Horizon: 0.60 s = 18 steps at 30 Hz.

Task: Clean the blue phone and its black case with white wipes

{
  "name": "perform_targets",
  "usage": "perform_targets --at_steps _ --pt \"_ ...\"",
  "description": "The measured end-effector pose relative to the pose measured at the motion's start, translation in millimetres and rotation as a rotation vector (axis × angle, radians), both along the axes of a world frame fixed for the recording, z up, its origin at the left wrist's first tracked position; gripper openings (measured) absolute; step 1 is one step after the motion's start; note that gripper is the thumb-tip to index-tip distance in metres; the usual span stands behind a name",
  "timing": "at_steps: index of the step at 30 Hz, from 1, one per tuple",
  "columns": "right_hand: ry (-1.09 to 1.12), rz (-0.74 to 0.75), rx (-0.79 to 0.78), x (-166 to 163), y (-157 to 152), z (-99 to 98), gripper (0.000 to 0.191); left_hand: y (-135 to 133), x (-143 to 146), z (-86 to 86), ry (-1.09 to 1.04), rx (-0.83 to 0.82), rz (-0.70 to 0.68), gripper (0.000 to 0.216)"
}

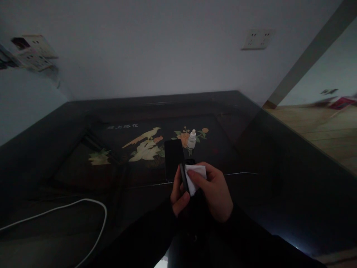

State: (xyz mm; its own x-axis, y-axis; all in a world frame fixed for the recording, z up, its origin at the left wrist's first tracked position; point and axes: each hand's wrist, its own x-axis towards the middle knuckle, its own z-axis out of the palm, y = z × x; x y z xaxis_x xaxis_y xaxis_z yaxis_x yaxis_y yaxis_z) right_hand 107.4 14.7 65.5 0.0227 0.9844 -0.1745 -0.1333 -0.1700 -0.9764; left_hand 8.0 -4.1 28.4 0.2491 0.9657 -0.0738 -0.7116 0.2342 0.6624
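My left hand is closed around a dark, thin, phone-sized object, which stands tilted on edge; its exact kind is too dim to tell. Pinched in my right hand is a small white wipe, pressed with the fingers against the face of that object. Just beyond my hands a black smartphone lies flat on the dark table. To its right stands a small clear dropper bottle with a white cap and a white label, upright.
The glossy table top bears a bird-and-flower picture. A white cable curves over the near left part. A white wall rises behind, with power sockets at right and more sockets at left. Wooden floor shows on the right.
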Motion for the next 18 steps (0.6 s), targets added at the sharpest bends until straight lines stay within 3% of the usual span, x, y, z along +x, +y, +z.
perform_targets --at_steps 6,13,18 --pt "-0.069 0.043 -0.066 2 -21 -3.0 0.021 4 -5 -7.9 0.077 -0.095 0.060 0.089" --pt "0.080 0.021 -0.063 -9 1 2.6 0.023 2 -4 -5.6 0.035 -0.059 0.034 0.089" --pt "-0.007 0.082 -0.121 -1 -25 -5.1 0.022 8 -9 -13.4 0.084 -0.098 0.062 0.088"
